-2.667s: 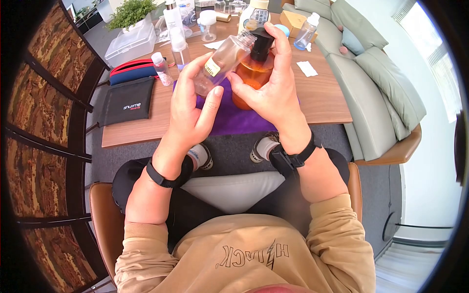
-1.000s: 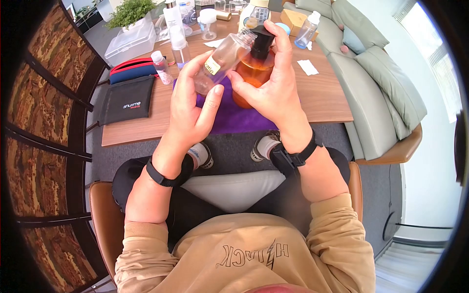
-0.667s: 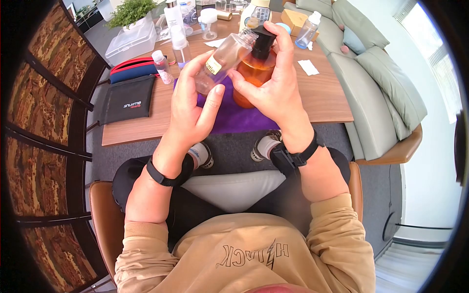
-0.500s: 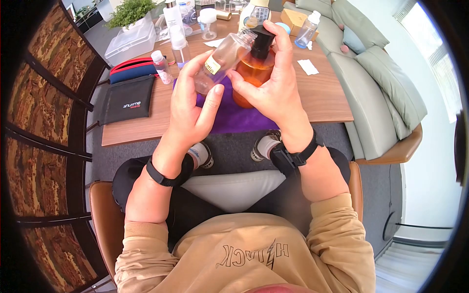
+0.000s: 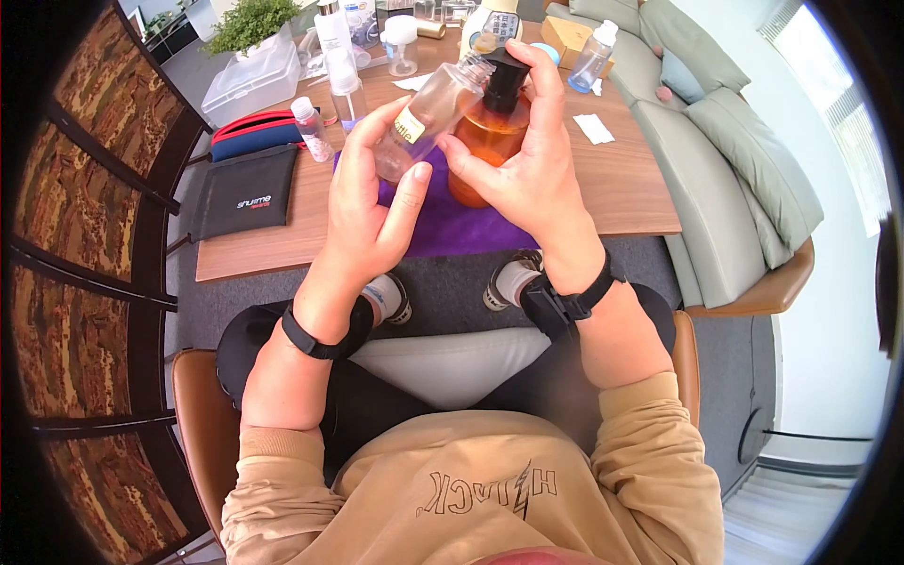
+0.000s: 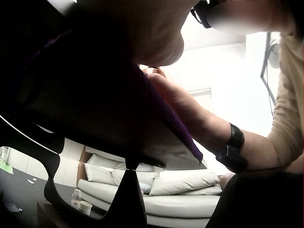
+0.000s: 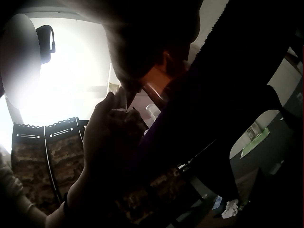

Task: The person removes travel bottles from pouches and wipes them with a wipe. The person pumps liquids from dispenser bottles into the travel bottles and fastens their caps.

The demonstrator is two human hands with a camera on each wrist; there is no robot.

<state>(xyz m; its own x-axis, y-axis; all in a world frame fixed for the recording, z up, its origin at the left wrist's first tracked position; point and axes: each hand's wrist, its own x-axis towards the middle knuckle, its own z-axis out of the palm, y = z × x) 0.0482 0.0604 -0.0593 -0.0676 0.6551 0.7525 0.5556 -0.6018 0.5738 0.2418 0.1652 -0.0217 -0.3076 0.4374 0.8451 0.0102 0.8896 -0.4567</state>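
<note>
In the head view my left hand (image 5: 363, 202) holds a clear bottle (image 5: 435, 111) with a small yellow label. The bottle is uncapped and tilted, its mouth up against the pump's black head. My right hand (image 5: 527, 174) grips an amber pump bottle (image 5: 490, 141) standing on a purple cloth (image 5: 443, 226). Its index finger lies over the black pump head (image 5: 507, 80), while the thumb is against the bottle's side. The right wrist view is dark, with the amber bottle (image 7: 161, 80) partly visible; the left wrist view mostly catches the table's underside.
On the wooden table (image 5: 631, 188) stand a small pink bottle (image 5: 313, 130), a clear spray bottle (image 5: 347, 92) and a blue-tinted bottle (image 5: 591, 61). A black pouch (image 5: 247, 188) lies at the left edge, near a clear plastic box (image 5: 252, 85). A paper scrap (image 5: 593, 132) lies at right.
</note>
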